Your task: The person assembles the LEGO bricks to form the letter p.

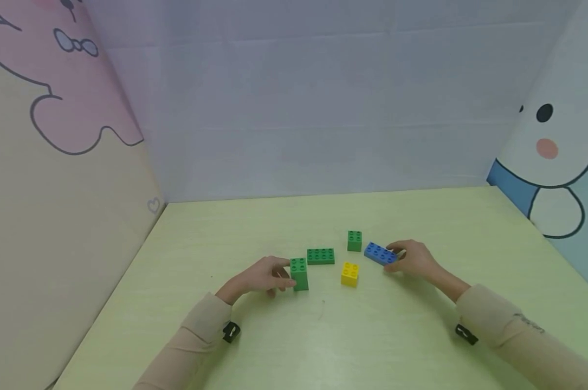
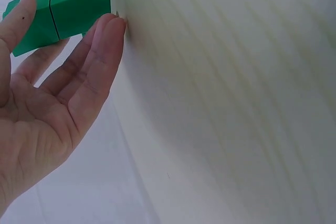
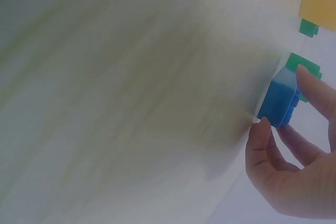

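My left hand (image 1: 280, 275) pinches a tall green stack (image 1: 299, 274) of two bricks that stands on the pale green table (image 1: 294, 336). In the left wrist view the thumb lies on one side of the green stack (image 2: 58, 17) and the fingers (image 2: 100, 51) meet its other side. My right hand (image 1: 397, 260) pinches the near end of a long blue brick (image 1: 380, 253). The right wrist view shows the blue brick (image 3: 281, 100) between thumb and forefinger. Between the hands lie a flat green brick (image 1: 320, 256), a small green brick (image 1: 354, 240) and a yellow brick (image 1: 349, 274).
Panels with cartoon drawings close the table in, one on the left (image 1: 55, 216), one on the right (image 1: 557, 179), with a plain wall (image 1: 313, 119) behind. Bare tabletop stretches in front of the bricks and towards the back wall.
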### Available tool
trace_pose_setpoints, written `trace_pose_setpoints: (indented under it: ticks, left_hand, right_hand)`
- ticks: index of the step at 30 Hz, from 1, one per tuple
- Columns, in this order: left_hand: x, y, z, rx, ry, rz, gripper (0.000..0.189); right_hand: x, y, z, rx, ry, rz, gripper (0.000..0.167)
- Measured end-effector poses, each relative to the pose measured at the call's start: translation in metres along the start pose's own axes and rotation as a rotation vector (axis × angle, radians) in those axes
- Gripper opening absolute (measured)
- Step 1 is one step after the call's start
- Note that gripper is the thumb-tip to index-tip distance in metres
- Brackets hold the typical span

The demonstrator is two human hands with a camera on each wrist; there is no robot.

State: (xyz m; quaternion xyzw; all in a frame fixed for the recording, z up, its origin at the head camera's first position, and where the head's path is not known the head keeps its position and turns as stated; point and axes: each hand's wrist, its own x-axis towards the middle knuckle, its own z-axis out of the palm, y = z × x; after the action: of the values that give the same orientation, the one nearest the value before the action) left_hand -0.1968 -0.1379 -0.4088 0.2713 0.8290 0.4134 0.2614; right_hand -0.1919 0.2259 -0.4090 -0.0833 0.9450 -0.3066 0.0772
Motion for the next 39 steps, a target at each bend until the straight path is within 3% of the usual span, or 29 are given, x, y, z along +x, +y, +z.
trace_pose_setpoints:
  ticks: [6, 14, 19, 23, 29, 39]
  left_hand:
    - [-0.005, -0.001, -0.002, 0.025, 0.048, 0.02, 0.046]
    - [-0.013, -0.002, -0.005, 0.017, 0.217, 0.114, 0.041]
    - [-0.016, 0.006, 0.0, -0.025, 0.303, 0.124, 0.036]
    - [-0.015, 0.009, 0.004, -0.07, 0.333, 0.145, 0.035]
    - [-0.012, 0.007, 0.008, -0.039, 0.368, 0.179, 0.034]
    - [-0.011, 0.01, 0.012, -0.009, 0.385, 0.158, 0.029]
  right_hand:
    - [0.0, 0.004, 0.001, 0.028, -0.001, 0.009, 0.056]
    - [0.002, 0.009, 0.002, 0.133, -0.036, 0.099, 0.063]
    - [0.001, 0.01, 0.002, 0.152, -0.029, 0.117, 0.063]
    - [0.001, 0.011, 0.004, 0.139, -0.015, 0.112, 0.061]
    - [0.0, 0.01, 0.004, 0.156, -0.011, 0.126, 0.059]
    - [-0.001, 0.01, 0.002, 0.202, -0.017, 0.131, 0.057]
